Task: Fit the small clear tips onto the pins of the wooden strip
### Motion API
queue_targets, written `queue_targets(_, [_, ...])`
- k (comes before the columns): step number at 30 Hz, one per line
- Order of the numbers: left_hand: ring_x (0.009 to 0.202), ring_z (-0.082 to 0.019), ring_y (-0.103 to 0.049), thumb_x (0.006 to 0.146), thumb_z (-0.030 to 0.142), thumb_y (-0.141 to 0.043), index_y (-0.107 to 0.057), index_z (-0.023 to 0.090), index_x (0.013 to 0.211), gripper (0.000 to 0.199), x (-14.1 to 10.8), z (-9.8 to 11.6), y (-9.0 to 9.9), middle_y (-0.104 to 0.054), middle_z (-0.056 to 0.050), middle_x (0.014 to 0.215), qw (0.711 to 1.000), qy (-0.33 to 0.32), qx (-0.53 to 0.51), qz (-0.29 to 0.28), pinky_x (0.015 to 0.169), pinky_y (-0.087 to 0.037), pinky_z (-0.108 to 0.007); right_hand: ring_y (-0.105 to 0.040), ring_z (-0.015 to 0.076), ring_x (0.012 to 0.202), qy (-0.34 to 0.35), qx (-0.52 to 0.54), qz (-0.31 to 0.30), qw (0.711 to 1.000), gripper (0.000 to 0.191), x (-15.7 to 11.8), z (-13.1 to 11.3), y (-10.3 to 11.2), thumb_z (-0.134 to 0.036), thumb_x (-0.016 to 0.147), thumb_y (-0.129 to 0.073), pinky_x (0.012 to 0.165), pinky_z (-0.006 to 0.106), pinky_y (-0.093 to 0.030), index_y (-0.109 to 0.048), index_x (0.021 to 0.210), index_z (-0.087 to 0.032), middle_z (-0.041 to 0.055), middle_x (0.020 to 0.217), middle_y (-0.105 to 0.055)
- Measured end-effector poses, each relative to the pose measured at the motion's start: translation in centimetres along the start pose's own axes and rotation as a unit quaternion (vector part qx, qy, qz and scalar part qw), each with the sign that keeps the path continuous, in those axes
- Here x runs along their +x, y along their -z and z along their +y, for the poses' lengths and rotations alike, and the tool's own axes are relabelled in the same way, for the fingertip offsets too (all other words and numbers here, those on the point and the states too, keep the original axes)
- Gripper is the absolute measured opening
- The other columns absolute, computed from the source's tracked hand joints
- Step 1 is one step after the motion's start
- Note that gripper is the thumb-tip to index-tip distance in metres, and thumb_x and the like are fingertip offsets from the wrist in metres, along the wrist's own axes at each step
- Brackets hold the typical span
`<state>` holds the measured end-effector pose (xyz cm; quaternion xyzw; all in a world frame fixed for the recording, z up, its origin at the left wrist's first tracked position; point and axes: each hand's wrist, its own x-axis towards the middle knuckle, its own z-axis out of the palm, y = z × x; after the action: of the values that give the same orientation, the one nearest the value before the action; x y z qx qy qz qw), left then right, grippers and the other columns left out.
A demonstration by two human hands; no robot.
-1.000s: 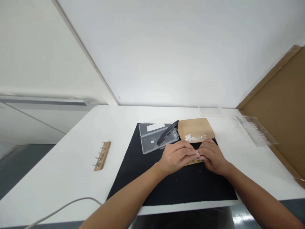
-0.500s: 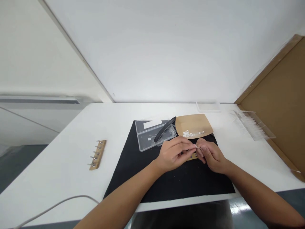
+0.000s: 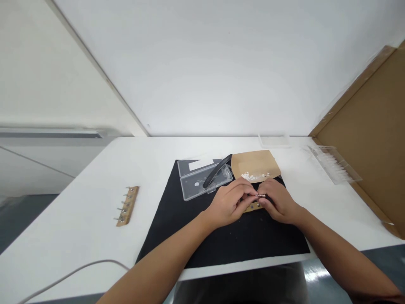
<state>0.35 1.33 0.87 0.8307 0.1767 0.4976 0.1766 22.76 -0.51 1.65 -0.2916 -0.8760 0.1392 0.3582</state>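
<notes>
Beyond the left hand (image 3: 228, 202), a clear case (image 3: 191, 188) and cardboard tray (image 3: 257, 163) obstruct; between the forearms (image 3: 334, 244) there is room.

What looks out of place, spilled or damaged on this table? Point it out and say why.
The curved black strip lies slantwise over the open, clear plastic case, its far end beside the tan cardboard tray; it looks mildly askew because it runs diagonal to the case's sides. I see no clear spill or damage.
</notes>
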Motion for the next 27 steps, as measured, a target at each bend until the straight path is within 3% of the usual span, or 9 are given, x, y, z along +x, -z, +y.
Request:
queue_targets(7, [0.077, -0.013, -0.069, 0.102, 0.019, -0.066, -0.068, 0.017, 0.107, 0.006, -0.2, 0.4, -0.2, -0.071, -0.007, 0.097, 0.999, 0.042, -0.027, 0.0, 0.063, -0.056, -0.022, -0.054, 0.0196, 0.078, 0.082, -0.082, 0.058, 0.992, 0.005, -0.3, 0.6, 0.2, -0.021, 0.103, -0.059, 0.073, 0.035, -0.044, -0.063, 0.105, -0.022, 0.0042, 0.087, -0.061])
queue_targets(12, [0.06, -0.008, -0.064, 0.102, 0.022, -0.068, -0.073, 0.014, 0.102, 0.01, 0.2, 0.6, -0.2, -0.069, -0.006, 0.093, 0.993, 0.09, -0.077, 0.015, 0.058, -0.056, -0.02, -0.055, 0.0213, 0.079, 0.062, -0.089, 0.054, 0.993, 0.01, -0.3, 0.1, 0.4, -0.016, 0.098, -0.06, 0.071, 0.036, -0.045, -0.065, 0.106, -0.022, 0.0056, 0.088, -0.06])
queue_targets(19, [0.06, -0.007, -0.067, 0.102, 0.019, -0.068, -0.078, 0.015, 0.11, 0.014, 0.0, -0.1, -0.2, -0.072, -0.009, 0.098, 0.992, 0.081, -0.093, 0.026, 0.055, -0.058, -0.017, -0.055, 0.0193, 0.078, -0.038, 0.013, 0.045, 0.998, 0.016, 0.2, -1.0, 0.0, -0.017, 0.106, -0.048, 0.07, 0.034, -0.046, -0.061, 0.1, -0.022, 0.0051, 0.087, -0.06])
queue_targets(27, [0.059, -0.008, -0.065, 0.098, 0.015, -0.07, -0.08, 0.013, 0.104, 0.012, 0.1, -0.2, -0.1, -0.073, -0.01, 0.09, 0.988, 0.101, -0.112, 0.032, 0.051, -0.054, -0.016, -0.058, 0.0181, 0.081, -0.051, 0.014, 0.038, 0.998, 0.017, 0.1, -1.0, -0.6, -0.017, 0.109, -0.047, 0.073, 0.032, -0.048, -0.059, 0.098, -0.022, 0.0037, 0.086, -0.062])
